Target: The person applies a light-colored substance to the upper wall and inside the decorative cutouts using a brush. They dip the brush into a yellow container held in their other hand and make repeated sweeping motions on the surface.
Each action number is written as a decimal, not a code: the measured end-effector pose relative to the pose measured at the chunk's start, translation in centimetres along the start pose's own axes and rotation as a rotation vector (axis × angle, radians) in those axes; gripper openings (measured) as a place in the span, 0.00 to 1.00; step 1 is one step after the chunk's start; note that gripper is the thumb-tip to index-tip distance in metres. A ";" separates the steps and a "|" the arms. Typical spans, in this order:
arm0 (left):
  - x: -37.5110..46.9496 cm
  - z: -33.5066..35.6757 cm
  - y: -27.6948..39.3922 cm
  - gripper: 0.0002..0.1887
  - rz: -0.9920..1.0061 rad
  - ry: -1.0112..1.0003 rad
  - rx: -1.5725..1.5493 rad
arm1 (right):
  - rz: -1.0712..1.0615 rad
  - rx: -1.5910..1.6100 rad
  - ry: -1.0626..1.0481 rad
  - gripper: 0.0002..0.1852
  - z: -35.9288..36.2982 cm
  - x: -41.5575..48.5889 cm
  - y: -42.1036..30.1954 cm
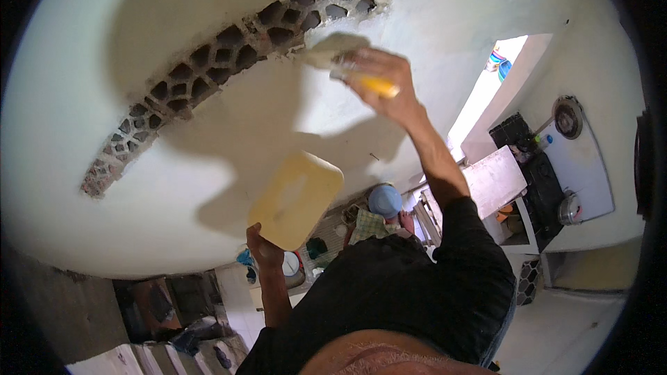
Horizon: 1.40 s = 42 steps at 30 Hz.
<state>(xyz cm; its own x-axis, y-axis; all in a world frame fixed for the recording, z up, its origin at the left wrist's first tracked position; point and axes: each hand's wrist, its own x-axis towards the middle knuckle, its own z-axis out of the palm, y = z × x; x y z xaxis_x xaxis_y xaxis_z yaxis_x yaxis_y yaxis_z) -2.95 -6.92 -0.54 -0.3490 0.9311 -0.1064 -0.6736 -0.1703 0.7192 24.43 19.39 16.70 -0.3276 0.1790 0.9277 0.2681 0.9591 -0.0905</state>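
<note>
My right hand (388, 80) is raised to a pale wall (250, 109), closed around a tool with a yellow handle (379, 86). Motion blurs the tool; it looks like a putty knife, and its pale tip (318, 58) is near the lower edge of a band of openwork vent blocks (229, 54). The blocks' border is rough and chipped, with crumbly plaster. Lower down, my left hand (266, 247) grips one corner of a shallow cream plastic tub (299, 198), tilted, with a whitish smear inside. Whether the tool touches the wall cannot be told.
A nail (374, 157) sticks out of the wall. Below stand a light-blue bucket or basin (385, 201), a checked cloth (370, 226) and a cluttered counter. To the right are a bright opening (482, 88), a white tabletop (589, 166) with a pot (569, 209), and a cabinet (513, 219).
</note>
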 end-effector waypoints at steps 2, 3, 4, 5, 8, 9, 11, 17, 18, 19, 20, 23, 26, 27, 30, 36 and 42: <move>0.3 0.7 0.0 0.30 0.031 -0.041 -0.004 | -0.076 0.057 0.030 0.12 0.0 1.3 2.0; 0.2 1.1 0.0 0.30 0.032 -0.044 -0.005 | -0.078 0.054 0.030 0.12 0.2 1.5 2.4; 0.2 1.5 0.0 0.30 0.050 -0.014 0.025 | 0.009 0.177 0.021 0.12 0.7 1.5 2.7; 0.3 1.8 -0.1 0.30 0.068 0.016 0.054 | 0.097 0.298 0.012 0.12 1.0 1.3 3.2; 0.6 1.7 -0.3 0.30 0.078 -0.055 0.066 | 0.084 0.190 0.028 0.13 -0.4 0.2 5.4; 0.7 1.9 -0.3 0.30 0.076 -0.062 0.065 | 0.061 0.082 0.046 0.13 -1.3 -0.1 6.0; 0.5 1.8 -0.3 0.30 0.061 -0.019 0.068 | 0.109 -0.055 0.072 0.10 -3.0 -0.7 6.3; 0.6 1.9 -0.6 0.26 0.067 -0.061 0.030 | 0.061 -0.212 0.145 0.10 -5.8 -1.4 4.7; 0.6 1.8 -0.7 0.26 0.056 -0.063 0.037 | 0.073 -0.128 0.113 0.13 -5.0 -1.7 4.6; 0.7 1.2 -0.9 0.25 0.109 -0.037 0.168 | 0.083 -0.035 0.082 0.17 -4.0 -1.8 4.3; 0.7 0.8 -1.0 0.23 0.161 -0.012 0.300 | 0.060 0.075 0.032 0.19 -3.5 -1.6 4.0; 0.7 0.8 -1.3 0.22 0.168 0.032 0.329 | 0.056 -0.059 0.027 0.18 -4.2 -2.1 6.0; 0.9 0.6 -1.5 0.23 0.145 -0.016 0.335 | 0.114 -0.228 0.122 0.15 -7.1 -2.1 7.6; 0.9 0.8 -1.6 0.23 0.139 -0.033 0.332 | 0.165 -0.299 0.153 0.14 -7.5 -1.9 7.2; 0.9 2.1 -2.0 0.23 0.088 -0.006 0.170 | 0.077 -0.249 0.147 0.13 -6.5 -2.1 6.3; 1.5 4.0 -2.4 0.23 0.025 -0.017 -0.021 | 0.044 -0.233 0.127 0.13 -6.7 -2.6 8.5; 1.9 1.3 -3.2 0.23 0.286 -0.064 0.588 | 0.391 0.159 0.682 0.11 -5.3 -0.6 4.8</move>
<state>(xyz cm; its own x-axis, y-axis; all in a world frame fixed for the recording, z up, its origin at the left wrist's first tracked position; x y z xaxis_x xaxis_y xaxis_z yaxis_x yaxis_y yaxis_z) -0.61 -4.16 -2.15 -0.4095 0.8958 0.1728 -0.0849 -0.2260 0.9704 30.71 22.71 17.65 0.4028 0.3851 0.8303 0.0997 0.8833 -0.4580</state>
